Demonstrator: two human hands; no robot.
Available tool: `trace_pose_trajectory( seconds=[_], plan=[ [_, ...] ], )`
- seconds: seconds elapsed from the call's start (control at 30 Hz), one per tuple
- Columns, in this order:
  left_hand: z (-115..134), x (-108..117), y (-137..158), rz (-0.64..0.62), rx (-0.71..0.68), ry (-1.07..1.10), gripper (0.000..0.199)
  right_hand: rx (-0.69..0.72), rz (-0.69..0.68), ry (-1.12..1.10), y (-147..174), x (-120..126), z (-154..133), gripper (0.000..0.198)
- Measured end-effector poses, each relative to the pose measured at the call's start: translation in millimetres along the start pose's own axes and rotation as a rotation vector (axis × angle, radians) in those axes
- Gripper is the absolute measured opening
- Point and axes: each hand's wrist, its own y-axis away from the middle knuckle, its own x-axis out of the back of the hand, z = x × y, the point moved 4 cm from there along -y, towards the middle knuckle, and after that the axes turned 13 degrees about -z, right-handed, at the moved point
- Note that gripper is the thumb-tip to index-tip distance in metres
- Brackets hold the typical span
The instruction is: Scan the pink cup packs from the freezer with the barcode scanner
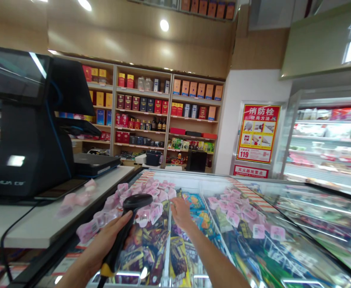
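My left hand [117, 236] is wrapped round the handle of a black barcode scanner [137, 202] with a yellow band near its cord end. The scanner's head is over small pink packs [156, 212], some with white barcode labels, spread across the glass top of a chest freezer [190, 182]. My right hand [180, 212] is at the right edge of this group, its fingers curled towards the packs. What lies in its fingertips, if anything, is hidden. More pink packs [238, 210] lie to the right on the same glass.
Colourful wrapped goods [147, 248] show through the glass. A black checkout terminal [28, 140] stands on a white counter [22, 234] at left, with pink packs [76, 200] near the counter's edge. Stocked shelves [142, 112] line the back wall; a refrigerated display [328, 144] stands right.
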Motion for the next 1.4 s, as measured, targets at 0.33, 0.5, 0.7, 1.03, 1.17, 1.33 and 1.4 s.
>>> trace_pose_trajectory(
  seconds=[0.33,0.5,0.7,1.03,1.17,1.33,1.4],
  plan=[
    [-3,-5,-2,-0.040,0.004,-0.068,0.038,-0.250,0.043,-0.209,-21,-22,-4,0.021],
    [-4,-19,-8,-0.111,0.017,-0.074,0.038,-0.350,0.065,-0.208,-21,-8,39,0.031],
    [-5,-38,-11,-0.116,0.001,-0.101,0.038,-0.405,0.105,-0.231,-14,4,66,0.027],
    [-1,-47,-13,-0.116,0.004,-0.094,0.034,-0.244,0.151,-0.321,-2,-5,49,0.046],
    [-6,-46,-21,-0.162,0.005,-0.088,0.038,-0.247,0.176,-0.344,2,1,50,0.052],
    [-13,-46,-29,-0.203,0.001,-0.079,0.040,-0.240,0.203,-0.381,4,4,54,0.054],
    [-14,-48,-30,-0.214,0.003,-0.079,0.040,-0.247,0.203,-0.389,4,4,55,0.054]
  ],
)
